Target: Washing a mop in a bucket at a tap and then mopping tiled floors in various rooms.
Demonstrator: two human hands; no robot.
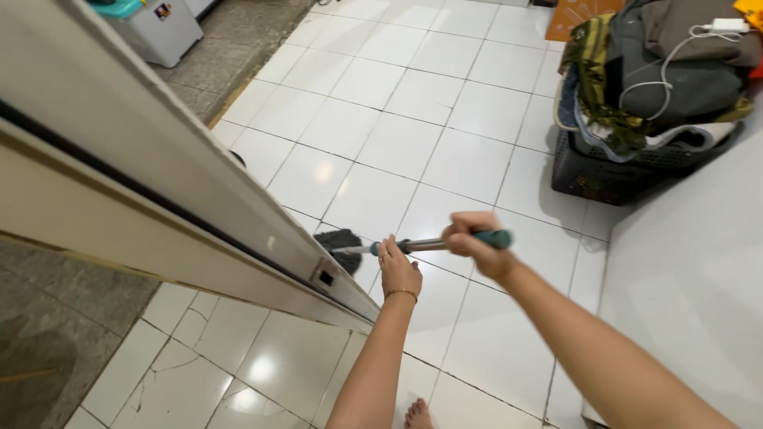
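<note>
**Observer:** Near the middle of the frame, you have both hands on the mop. Your right hand point(470, 242) is wrapped shut around the teal grip at the top of the metal mop handle point(433, 243), and your left hand point(397, 270) sits just below it on the shaft, fingers curled round the silver tube.

**Operator:** Where is the mop head?

**Observer:** The dark grey cloth mop head point(340, 246) lies flat on the white glossy floor tiles point(413, 135), left of centre, close against the bottom edge of the cream sliding door frame point(159, 175) that runs diagonally across the left half of the picture.

**Operator:** How much would you say is done?

**Observer:** Hard to judge. The tiles shine all over with ceiling-light glare, so I cannot tell wet from dry. My guess is you are working the strip along the door track, with the open stretch toward the top of the frame either finished or waiting; the picture does not settle which.

**Operator:** Anything in my way?

**Observer:** At upper right, a black plastic laundry basket point(612, 171) heaped with clothes, with a white charger cable point(671, 59) on top, stands on tiles you cannot reach unless it moves. At top left a grey lidded bin point(155, 28) sits on the rough stone floor beyond. Your bare foot point(417, 415) shows at the bottom edge.
</note>
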